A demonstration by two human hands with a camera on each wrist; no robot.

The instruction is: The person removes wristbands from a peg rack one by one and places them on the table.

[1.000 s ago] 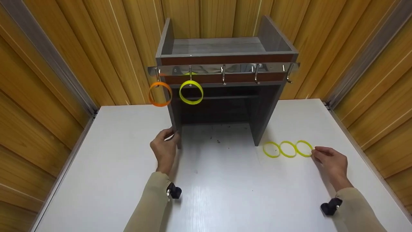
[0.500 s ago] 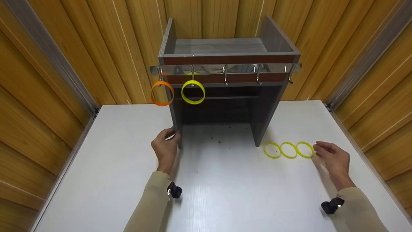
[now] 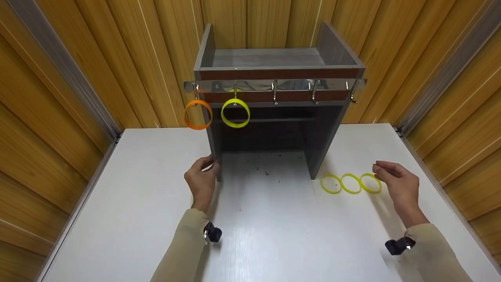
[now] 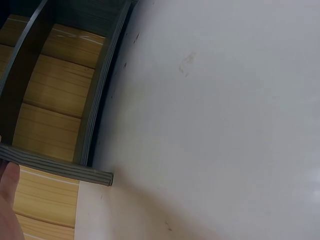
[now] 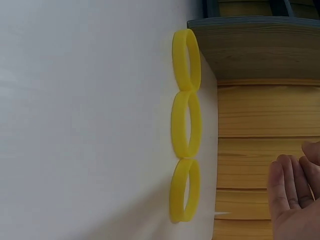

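Observation:
My left hand [image 3: 200,176] grips the front edge of the left side panel of a grey wooden shelf [image 3: 270,58]; some of its fingertips are hidden behind the panel. Three yellow wristbands [image 5: 178,65] stand in a touching row on the table, right of the shelf. Over the rightmost one hovers my right hand [image 3: 400,186], fingers loosely bent and holding nothing. An orange wristband [image 3: 198,128] hangs from the far left hook of the metal hook rail [image 3: 254,84], and a yellow wristband [image 3: 235,125] hangs from the second hook.
The rail runs across the shelf's front, and its hooks stick out toward me. Small dark specks lie on the white table [image 3: 117,219] between the side panels. Wood-patterned walls [image 3: 51,129] close in the back and both sides.
The right hand has left the right end of the wristband row, rising and shifting slightly left above it. The left hand keeps its grip on the panel, and the wristbands stay put.

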